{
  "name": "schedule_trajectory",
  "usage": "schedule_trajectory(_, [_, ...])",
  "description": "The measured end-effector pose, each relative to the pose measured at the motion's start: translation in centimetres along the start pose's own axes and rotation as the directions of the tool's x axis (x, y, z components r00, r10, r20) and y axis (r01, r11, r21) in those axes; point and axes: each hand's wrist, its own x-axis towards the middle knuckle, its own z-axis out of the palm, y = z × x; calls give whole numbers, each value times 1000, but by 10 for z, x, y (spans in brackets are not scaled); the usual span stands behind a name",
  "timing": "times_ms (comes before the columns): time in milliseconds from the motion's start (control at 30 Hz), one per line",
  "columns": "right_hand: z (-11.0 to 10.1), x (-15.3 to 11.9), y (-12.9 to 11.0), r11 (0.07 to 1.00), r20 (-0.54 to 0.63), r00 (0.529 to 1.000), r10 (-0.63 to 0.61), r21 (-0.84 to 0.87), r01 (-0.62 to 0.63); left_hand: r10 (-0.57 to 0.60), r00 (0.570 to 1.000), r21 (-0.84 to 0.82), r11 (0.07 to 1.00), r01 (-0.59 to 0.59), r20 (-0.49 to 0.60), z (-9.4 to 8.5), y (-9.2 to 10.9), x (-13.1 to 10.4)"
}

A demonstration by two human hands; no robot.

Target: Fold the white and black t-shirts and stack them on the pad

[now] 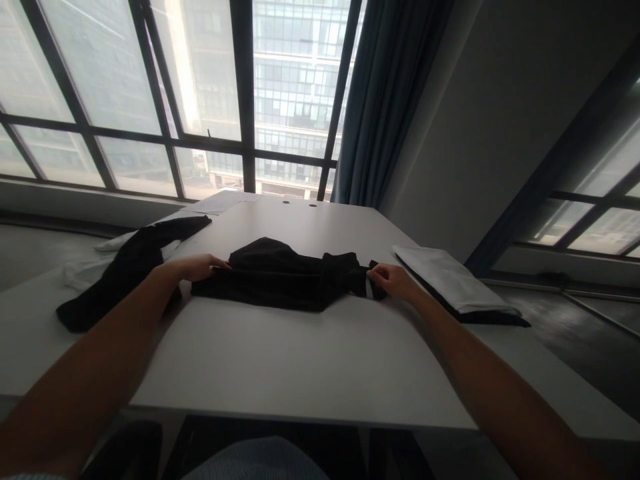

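A black garment [280, 283] lies partly folded across the middle of the white table [300, 360]; its exact kind is hard to make out. At its left end, my left hand [200, 267] pinches the cloth by the upper edge. My right hand [393, 280] grips the narrower right end, where a small whitish patch shows beside the fingers. Between the hands the cloth lies flat, with a raised hump at the back left and a bunched part toward the right.
Another black garment [133, 267] lies crumpled on the left, with white cloth [83, 273] beside it. Folded white cloth [453, 277] rests over black cloth on the right. Papers [220, 201] lie at the back left, near the windows. A blue curtain [385, 100] hangs behind.
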Motion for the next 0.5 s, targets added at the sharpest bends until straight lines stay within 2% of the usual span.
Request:
schedule_trajectory(67, [0, 2, 9, 1000, -108, 994, 7, -3, -7, 22, 1000, -31, 999, -23, -21, -3, -1, -4])
schedule_trajectory(167, [7, 10, 23, 986, -224, 970, -99, -151, 65, 97, 993, -15, 995, -98, -62, -2, 4, -6])
schedule_trajectory(233, [13, 16, 30, 970, -197, 971, -133, -227, 87, 174, 983, -8, 985, -175, -56, 5, 11, -5])
schedule_trajectory(333, [21, 22, 35, 962, -81, 993, -91, -265, 66, 273, 961, -1, 962, -273, -51, 20, 27, 1])
schedule_trajectory(400, [21, 23, 35, 961, -28, 997, -65, -272, 55, 303, 947, -10, 952, -306, -106, 30, 39, 6])
schedule_trajectory(500, [14, 22, 37, 957, -27, 999, -32, -290, 23, 338, 917, -117, 923, -367, -210, 33, 51, 8])
